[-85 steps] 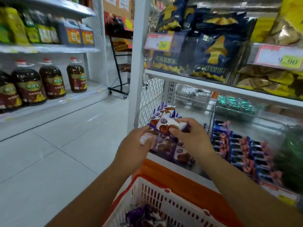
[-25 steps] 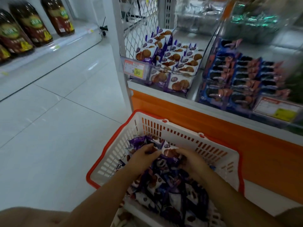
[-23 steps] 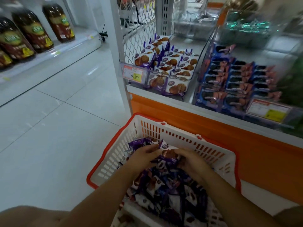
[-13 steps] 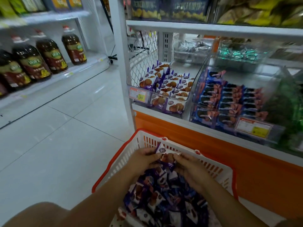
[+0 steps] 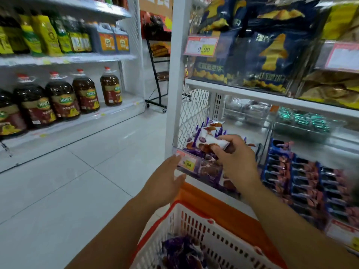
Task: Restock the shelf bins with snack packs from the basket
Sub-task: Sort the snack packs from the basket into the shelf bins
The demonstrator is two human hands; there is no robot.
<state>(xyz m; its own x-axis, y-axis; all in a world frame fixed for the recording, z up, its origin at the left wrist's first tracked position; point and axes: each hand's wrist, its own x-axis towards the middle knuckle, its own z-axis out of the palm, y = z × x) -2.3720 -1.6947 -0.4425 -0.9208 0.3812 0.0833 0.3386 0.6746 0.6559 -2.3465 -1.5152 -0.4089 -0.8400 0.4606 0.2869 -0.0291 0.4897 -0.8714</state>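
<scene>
- While clamped in right hand (image 5: 236, 162) over heaped bin (image 5: 191, 167), snack pack (image 5: 210, 143) risked sliding off.
- Left hand (image 5: 165, 183) spread, empty, unable to catch.

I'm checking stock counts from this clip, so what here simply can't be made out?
- Head view, purple snack bin: its depth of stock, hidden by the right hand, the snack pack it holds, and the price tag.
- Basket: most contents cut off by the bottom edge.
- Blue snack packs: printing motion-blurred.
- Far-right price tag: cut by the edge, unreadable.
- Left hand: palm side faces away.
</scene>
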